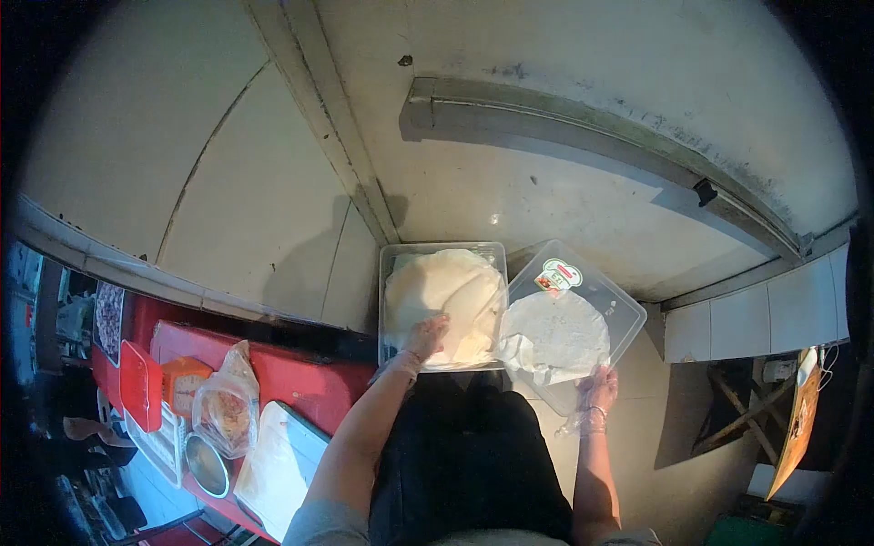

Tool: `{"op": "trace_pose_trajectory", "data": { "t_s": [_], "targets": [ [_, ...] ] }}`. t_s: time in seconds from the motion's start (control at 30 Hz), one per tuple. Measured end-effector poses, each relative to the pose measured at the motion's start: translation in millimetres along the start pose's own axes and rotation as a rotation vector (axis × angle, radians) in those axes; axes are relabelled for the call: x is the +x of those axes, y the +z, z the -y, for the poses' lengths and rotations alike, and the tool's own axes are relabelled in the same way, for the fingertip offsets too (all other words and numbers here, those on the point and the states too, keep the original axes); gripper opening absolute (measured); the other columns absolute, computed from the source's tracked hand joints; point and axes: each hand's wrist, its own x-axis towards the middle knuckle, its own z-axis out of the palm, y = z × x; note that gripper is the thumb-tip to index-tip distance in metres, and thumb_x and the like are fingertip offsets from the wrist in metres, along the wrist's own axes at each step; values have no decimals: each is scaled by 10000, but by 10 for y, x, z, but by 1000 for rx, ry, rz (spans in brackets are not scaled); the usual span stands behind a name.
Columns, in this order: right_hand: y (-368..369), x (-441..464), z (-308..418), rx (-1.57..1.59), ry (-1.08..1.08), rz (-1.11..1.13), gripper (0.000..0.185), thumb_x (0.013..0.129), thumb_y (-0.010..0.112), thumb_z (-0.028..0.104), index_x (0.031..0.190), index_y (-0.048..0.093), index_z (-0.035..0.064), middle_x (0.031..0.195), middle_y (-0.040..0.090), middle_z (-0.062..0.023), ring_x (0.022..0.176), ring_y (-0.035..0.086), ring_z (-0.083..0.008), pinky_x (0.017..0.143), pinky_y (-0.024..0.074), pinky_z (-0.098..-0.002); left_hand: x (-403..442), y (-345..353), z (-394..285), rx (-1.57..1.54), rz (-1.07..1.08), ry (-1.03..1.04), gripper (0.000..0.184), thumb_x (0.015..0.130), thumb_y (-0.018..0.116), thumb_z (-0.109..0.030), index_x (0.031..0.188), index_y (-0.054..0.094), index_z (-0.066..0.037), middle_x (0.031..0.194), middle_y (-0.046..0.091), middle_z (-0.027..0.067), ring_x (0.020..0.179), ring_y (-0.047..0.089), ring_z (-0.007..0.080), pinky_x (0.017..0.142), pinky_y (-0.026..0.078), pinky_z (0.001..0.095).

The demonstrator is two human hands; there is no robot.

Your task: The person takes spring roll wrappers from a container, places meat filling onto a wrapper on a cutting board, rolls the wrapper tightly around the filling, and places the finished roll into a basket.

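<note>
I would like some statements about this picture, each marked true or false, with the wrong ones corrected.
1. The left hand is at the pale sheets in the clear container. True.
2. The right hand is inside that container. False: it is at the labelled clear lid.
3. A white round sheet lies on the lid. True.
4. The metal bowl stands on the floor. False: it is on the red table.

Glossy plastic tub [442, 246] and lid [621, 318], matt, wrinkled, paper-like sheet [560, 329], smooth metal bowl [208, 466].
</note>
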Motion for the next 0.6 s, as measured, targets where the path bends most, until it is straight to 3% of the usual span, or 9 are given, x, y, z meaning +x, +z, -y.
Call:
{"op": "trace_pose_trajectory", "data": {
  "t_s": [0.03, 0.1, 0.2, 0.27, 0.33, 0.43, 0.5, 0.57, 0.6],
  "targets": [
    [-18, 13, -26, -11, -10, -9, 209, 991, 573, 272, 1029, 544, 68, 792, 541, 4, 630, 543, -117, 509, 544, -306, -20, -24, 14, -42, -42, -44, 319, 913, 645, -268, 1171, 685, -85, 1141, 694, 82, 1035, 652, 250, 904, 517, 361],
    [26, -8, 14, -34, -31, -20, 212, 989, 572, 272, 1032, 549, 66, 804, 536, -1, 626, 537, -116, 528, 554, -303, 88, -433, -481, -825, -80, -816, 317, 917, 643, -287, 1161, 685, -90, 1181, 679, 72, 1054, 640, 231, 870, 530, 358],
    [46, -24, 44, -46, -70, -3, 203, 989, 568, 266, 1024, 556, 66, 813, 538, -1, 626, 534, -107, 515, 537, -288, 140, -657, -223, -784, -111, -941, 336, 921, 646, -307, 1142, 684, -57, 1139, 685, 75, 994, 644, 182, 786, 545, 336],
    [53, -46, 103, -99, -99, -10, 197, 987, 570, 258, 1009, 559, 63, 802, 536, 1, 617, 528, -101, 501, 520, -278, 155, -738, -69, -928, -409, -679, 336, 916, 649, -306, 1104, 692, -31, 1069, 697, 92, 927, 652, 171, 745, 539, 320],
    [85, -32, 86, -131, -155, -22, 191, 984, 573, 250, 1000, 562, 60, 785, 533, 4, 605, 522, -95, 496, 504, -269, 184, -923, -106, -456, -412, -625, 314, 918, 627, -270, 1033, 700, 12, 939, 711, 81, 808, 665, 188, 723, 532, 323],
    [63, 100, -71, -112, -213, -24, 181, 984, 574, 236, 998, 566, 56, 750, 526, 10, 584, 514, -90, 508, 487, -264, 220, -1336, -565, -395, -277, -622, 264, 917, 600, -225, 1028, 705, -9, 916, 715, 82, 774, 671, 209, 718, 532, 324],
    [129, -130, 217, -47, -151, 3, 172, 987, 574, 225, 998, 569, 54, 730, 521, 15, 574, 508, -91, 523, 480, -266, 156, -820, 98, -677, -319, -567, 244, 919, 573, -198, 1007, 709, -15, 886, 710, 80, 777, 663, 200, 713, 531, 321],
    [77, -103, 192, -31, -133, 28, 160, 993, 568, 215, 1004, 572, 56, 713, 516, 20, 570, 506, -90, 530, 479, -274, 64, -711, 16, -674, -229, -578, 240, 915, 539, -168, 1008, 704, -20, 885, 704, 94, 801, 660, 213, 717, 530, 329],
    [50, -68, 173, -22, -128, 39, 154, 996, 565, 210, 1006, 573, 56, 704, 513, 23, 568, 506, -89, 534, 479, -277, 34, -894, -563, -531, -126, -609, 245, 910, 518, -150, 1020, 697, -23, 898, 700, 108, 824, 661, 231, 724, 531, 338]
  ]
}}
